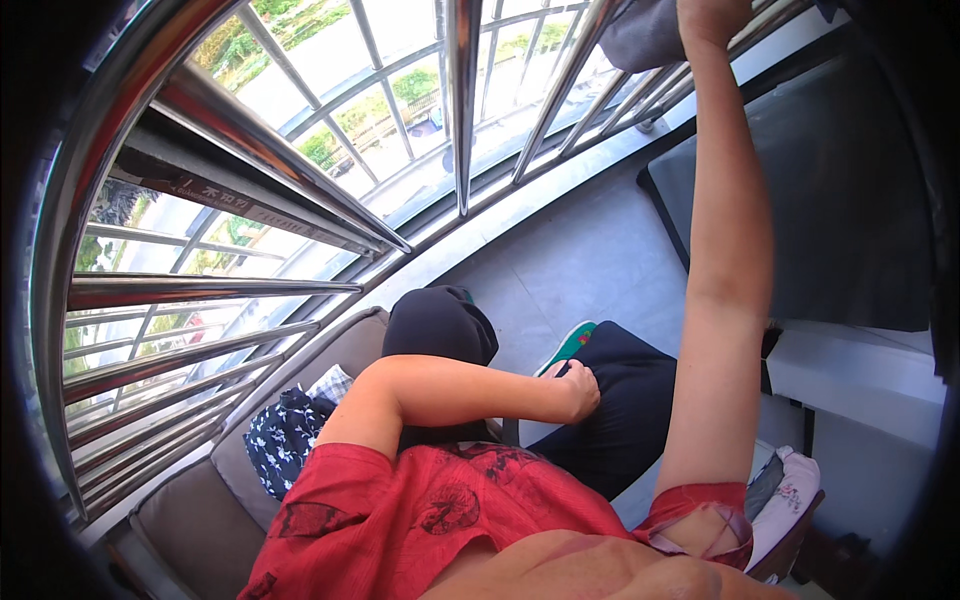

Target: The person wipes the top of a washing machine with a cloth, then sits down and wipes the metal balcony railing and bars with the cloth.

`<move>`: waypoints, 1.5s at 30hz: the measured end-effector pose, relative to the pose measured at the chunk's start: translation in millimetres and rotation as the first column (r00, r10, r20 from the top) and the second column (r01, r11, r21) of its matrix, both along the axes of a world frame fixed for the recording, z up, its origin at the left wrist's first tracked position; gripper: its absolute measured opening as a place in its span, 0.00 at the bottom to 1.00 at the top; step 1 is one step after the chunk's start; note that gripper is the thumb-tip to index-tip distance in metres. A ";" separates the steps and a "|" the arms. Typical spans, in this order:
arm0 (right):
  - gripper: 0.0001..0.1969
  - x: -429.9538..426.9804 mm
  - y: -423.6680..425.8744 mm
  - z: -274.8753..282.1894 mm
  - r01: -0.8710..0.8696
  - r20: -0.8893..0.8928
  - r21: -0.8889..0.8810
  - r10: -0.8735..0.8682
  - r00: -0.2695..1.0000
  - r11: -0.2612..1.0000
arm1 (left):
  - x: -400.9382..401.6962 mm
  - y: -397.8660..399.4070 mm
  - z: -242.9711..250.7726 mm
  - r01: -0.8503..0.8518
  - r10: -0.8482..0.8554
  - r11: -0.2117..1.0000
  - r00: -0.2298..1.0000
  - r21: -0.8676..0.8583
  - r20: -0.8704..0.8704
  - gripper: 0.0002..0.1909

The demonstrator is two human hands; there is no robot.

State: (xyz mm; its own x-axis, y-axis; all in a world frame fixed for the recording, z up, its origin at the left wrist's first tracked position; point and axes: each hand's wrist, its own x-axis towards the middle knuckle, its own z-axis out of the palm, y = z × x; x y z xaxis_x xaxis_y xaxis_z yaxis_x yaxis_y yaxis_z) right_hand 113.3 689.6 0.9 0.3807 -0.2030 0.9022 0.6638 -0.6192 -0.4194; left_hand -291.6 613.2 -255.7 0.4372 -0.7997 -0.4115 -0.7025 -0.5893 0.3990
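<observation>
My right arm reaches far up the view, and my right hand (716, 19) is partly cut off by the top edge. A grey cloth (646, 36) bunches out from its left side, against the metal bars, and the hand grips it. My left hand (581, 391) lies low over my dark trousers (634, 382), its fingers curled. A small dark bit shows at the fingertips; whether it is an object or trouser fabric I cannot tell. Past the left hand a green shoe (576, 341) with a red motif stands on the floor.
Shiny metal window bars (463, 112) curve along the left and top above a pale sill (480, 238). A brown cushioned seat (199, 525) and a dark floral cloth (283, 442) are at left. A large dark panel (832, 202) stands right, with pink printed fabric (787, 487) below.
</observation>
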 end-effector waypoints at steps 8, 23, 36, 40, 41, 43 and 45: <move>0.22 -0.3 1.5 -18.9 -0.033 -0.047 0.084 0.037 0.998 0.996 | -12.1 -12.2 -49.4 0.019 -0.016 0.999 0.997 0.032 -0.080 0.14; 0.27 -19.4 1.5 -66.6 -0.114 -0.214 0.121 0.138 0.967 0.986 | -11.0 -12.0 -49.5 -0.012 0.012 0.998 1.000 0.057 0.011 0.15; 0.29 7.1 -13.9 -141.3 -0.042 -0.221 -0.021 0.036 0.975 0.999 | -24.6 -19.5 -74.0 -0.047 0.045 0.999 0.994 0.017 0.103 0.12; 0.26 -1.0 -11.5 -157.4 -0.026 -0.277 -0.020 0.020 0.961 0.999 | -15.3 -14.3 -41.6 -0.051 0.049 0.998 0.998 0.037 0.044 0.12; 0.24 -3.7 -10.4 -160.3 -0.023 -0.302 -0.024 0.015 0.953 0.999 | -13.1 -12.6 -35.4 -0.048 0.048 0.998 0.999 0.033 0.024 0.12; 0.28 -1.9 -13.2 -166.2 -0.032 -0.296 -0.018 0.025 0.955 0.999 | -11.1 -11.9 -26.1 -0.043 0.043 0.999 0.999 0.027 0.005 0.12; 0.27 -2.7 -12.7 -174.5 -0.037 -0.309 -0.012 0.031 0.950 0.999 | -11.0 -10.2 -20.6 -0.051 0.051 0.998 0.999 0.045 0.014 0.12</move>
